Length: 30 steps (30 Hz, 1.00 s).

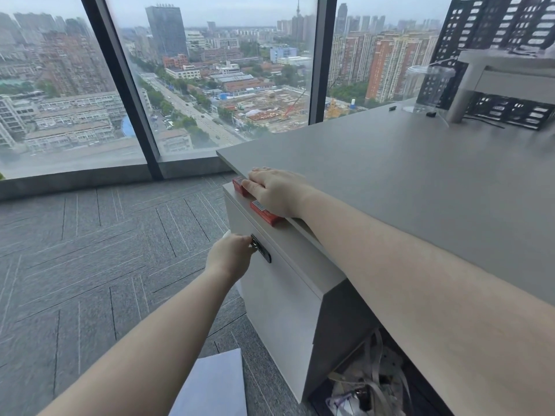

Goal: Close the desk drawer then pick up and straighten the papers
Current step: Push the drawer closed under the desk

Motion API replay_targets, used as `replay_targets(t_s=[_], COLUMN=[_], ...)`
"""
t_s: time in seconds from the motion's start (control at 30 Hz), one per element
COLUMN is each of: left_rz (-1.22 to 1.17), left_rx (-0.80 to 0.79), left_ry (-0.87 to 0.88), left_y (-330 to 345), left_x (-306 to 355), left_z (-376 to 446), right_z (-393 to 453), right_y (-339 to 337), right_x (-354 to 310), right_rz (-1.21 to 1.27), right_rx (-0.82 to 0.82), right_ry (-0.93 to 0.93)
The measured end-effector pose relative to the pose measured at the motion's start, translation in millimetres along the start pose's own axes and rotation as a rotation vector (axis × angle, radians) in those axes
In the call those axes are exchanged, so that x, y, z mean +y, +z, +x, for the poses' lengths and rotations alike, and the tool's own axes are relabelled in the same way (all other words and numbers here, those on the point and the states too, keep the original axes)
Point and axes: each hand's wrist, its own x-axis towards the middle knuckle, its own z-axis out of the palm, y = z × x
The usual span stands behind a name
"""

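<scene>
A person's left hand presses against the front of a pale desk drawer, fingers curled narrow around the dark handle at its top edge, while the right hand lies flat and spread on red boxes at the near-left lip of the grey surface. The drawer looks nearly or fully shut (the angle hides any remaining gap). It should handle as a stiff, fairly heavy box on runners: a straight push at or beside the handle, centred on the front, ought to seat it without twisting. The papers lie on the carpet floor at the near edge of the scene, below the left forearm; only part of one pale sheet or stack shows. They will likely be light, limp and slippery against each other, best gathered by the long edges with both hands and tapped square. A bag sits in the open space under the surface, right of the drawer unit.
</scene>
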Motion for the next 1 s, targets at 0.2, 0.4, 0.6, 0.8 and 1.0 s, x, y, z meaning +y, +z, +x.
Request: replay_targets(t_s=[0.2,0.4,0.6,0.8,1.0], left_rz=[0.049,0.344,0.111,-0.166,-0.151], left_rx=[0.021,0.155,0.165,-0.013,-0.005], left_ry=[0.062,0.269,0.142,0.004,0.054], left_y=[8.5,6.5,11.6,8.0,12.4], left_x=[-0.4,1.7,2.3,-2.5,-10.0], left_z=[0.8,-6.9,-2.9,10.1,13.6], right_z=[1.1,1.1,0.9,4.2,4.9], right_y=[0.9,1.7,1.0,3.4,3.2], right_x=[1.1,1.0,0.7,1.6,2.1], right_rz=[0.001,-0.003,-0.010,-0.009,-0.014], right_rx=[0.009,0.013,0.019,0.025,0.027], right_ry=[0.003,0.007,0.008,0.027,0.042])
